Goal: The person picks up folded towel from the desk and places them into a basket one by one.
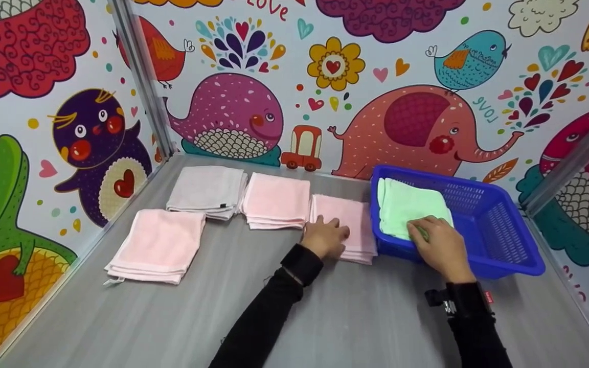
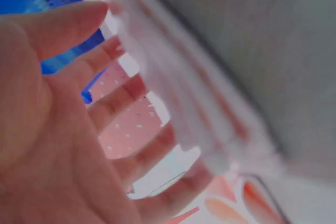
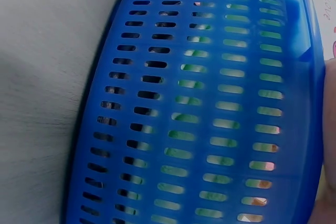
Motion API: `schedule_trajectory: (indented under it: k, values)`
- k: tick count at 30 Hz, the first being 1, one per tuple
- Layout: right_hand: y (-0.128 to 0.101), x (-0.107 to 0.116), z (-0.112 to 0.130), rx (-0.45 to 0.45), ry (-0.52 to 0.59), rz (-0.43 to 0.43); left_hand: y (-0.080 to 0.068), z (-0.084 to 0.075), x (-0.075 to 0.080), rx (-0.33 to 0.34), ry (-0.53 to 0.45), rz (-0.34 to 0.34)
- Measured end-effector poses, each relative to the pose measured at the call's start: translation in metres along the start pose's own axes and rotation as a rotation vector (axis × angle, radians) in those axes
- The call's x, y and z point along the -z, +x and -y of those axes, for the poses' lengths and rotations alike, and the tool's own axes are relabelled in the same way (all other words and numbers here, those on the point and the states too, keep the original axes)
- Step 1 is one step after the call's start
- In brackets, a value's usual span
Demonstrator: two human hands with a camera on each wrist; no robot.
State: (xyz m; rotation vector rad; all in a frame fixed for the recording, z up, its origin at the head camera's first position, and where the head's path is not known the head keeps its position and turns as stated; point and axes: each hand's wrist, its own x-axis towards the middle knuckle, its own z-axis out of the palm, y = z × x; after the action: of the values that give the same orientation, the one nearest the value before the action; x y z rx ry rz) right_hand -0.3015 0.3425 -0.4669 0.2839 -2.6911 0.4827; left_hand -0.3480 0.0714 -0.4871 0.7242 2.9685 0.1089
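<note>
The near half of the table (image 1: pixel 356 317) lay bare, leaving broad room for a hand to pass. Farther back, four folded towel stacks (image 1: pixel 276 200) and the blue basket (image 1: pixel 504 235) formed a nearly unbroken row. Patterned walls (image 1: pixel 44 153) closed the left, rear and right sides.

Bright even light, faint soft shadows, head view sharp, both wrist views blurred (too close)

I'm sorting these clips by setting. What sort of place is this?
Probably a staged recording booth, not a home: a grey table boxed in by panels of cartoon-animal wallpaper, with folded towels and a blue basket laid out.
</note>
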Motion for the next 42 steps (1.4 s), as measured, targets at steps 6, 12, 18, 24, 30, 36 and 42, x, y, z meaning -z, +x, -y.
schedule_trajectory:
  k: [6,12,18,24,30,36,42]
  values:
    - [0.002,0.001,0.001,-0.014,-0.004,0.013,-0.028,-0.004,-0.001,-0.098,0.066,0.022]
    - [-0.001,-0.001,0.0,-0.003,0.002,-0.003,-0.066,-0.01,-0.009,-0.194,0.105,-0.018]
    - [-0.002,-0.006,0.0,0.003,0.017,0.009,-0.104,-0.011,-0.018,-0.283,0.152,-0.074]
    - [0.0,-0.005,-0.001,-0.003,0.011,0.016,-0.124,-0.01,-0.018,-0.363,0.158,-0.071]
    - [-0.001,0.0,0.009,0.032,-0.001,-0.131,-0.112,0.005,-0.009,-0.324,0.022,-0.055]
    - [-0.009,-0.008,0.066,0.173,0.099,-0.312,-0.109,0.027,-0.008,-0.07,-0.143,-0.159]
    - [-0.039,-0.031,0.114,0.128,-0.071,0.087,-0.105,0.031,-0.015,-0.058,-0.26,-0.094]
